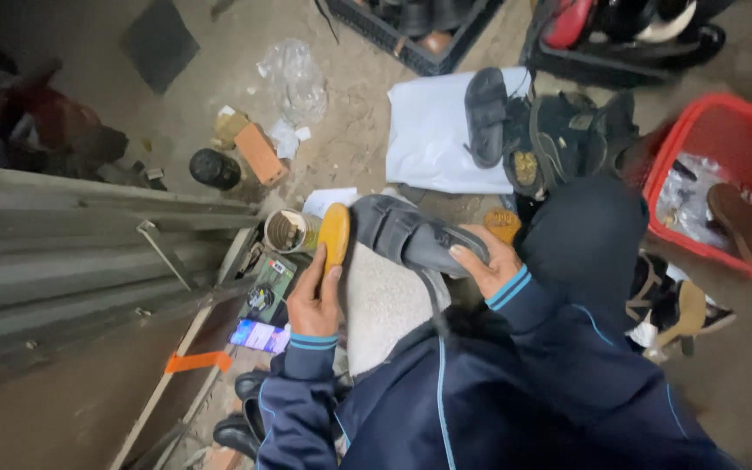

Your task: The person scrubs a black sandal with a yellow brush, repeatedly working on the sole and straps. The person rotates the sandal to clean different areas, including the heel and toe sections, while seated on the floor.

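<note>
- The grey shoe (406, 239) lies across the person's lap, toe pointing toward the left hand's side.
- The right hand (489, 261) is closed over the shoe's heel end, fingers wrapped on top.
- The left hand (315, 296) grips a yellow-brown brush (334, 235), held upright just beside the shoe's toe — whether it touches, I cannot tell.
- An open tin (289, 231) sits just behind the brush on the ground.
- Farther out: dark sandals (533, 130) on a white sheet (428, 130), and a red basket (724, 130) at the right edge — well apart.
</note>
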